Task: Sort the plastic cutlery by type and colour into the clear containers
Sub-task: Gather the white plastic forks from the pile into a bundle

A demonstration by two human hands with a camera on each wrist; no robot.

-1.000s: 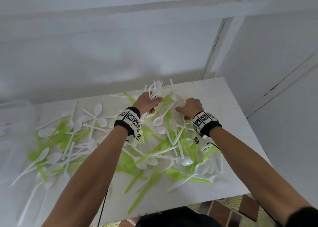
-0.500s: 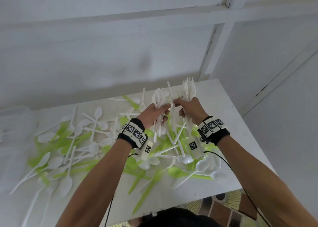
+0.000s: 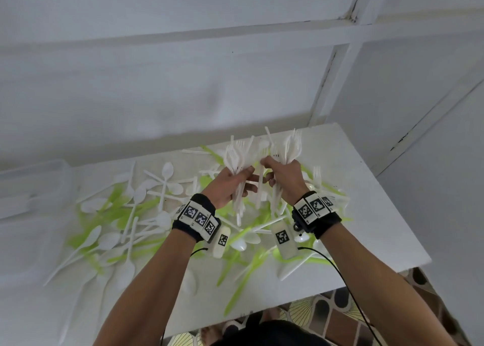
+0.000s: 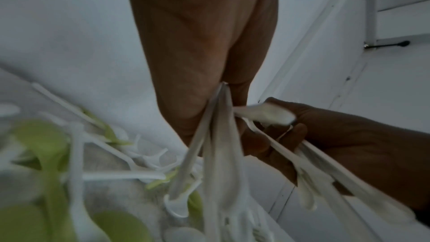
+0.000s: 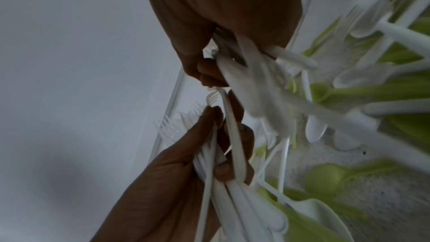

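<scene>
Gripping a bunch of white forks (image 3: 237, 159), the left hand (image 3: 230, 185) is raised beside the right hand (image 3: 284, 179), which is closed round a second fork bunch (image 3: 290, 146). A clear container (image 3: 31, 185), contents unreadable, sits at the table's (image 3: 366, 214) left end beside scattered green and white cutlery (image 3: 136, 214).

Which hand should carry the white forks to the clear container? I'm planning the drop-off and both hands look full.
Probably the left hand. It grips its own bundle of white forks, and the clear container sits at the table's far left edge, on its side. The right hand would have to cross over.
</scene>
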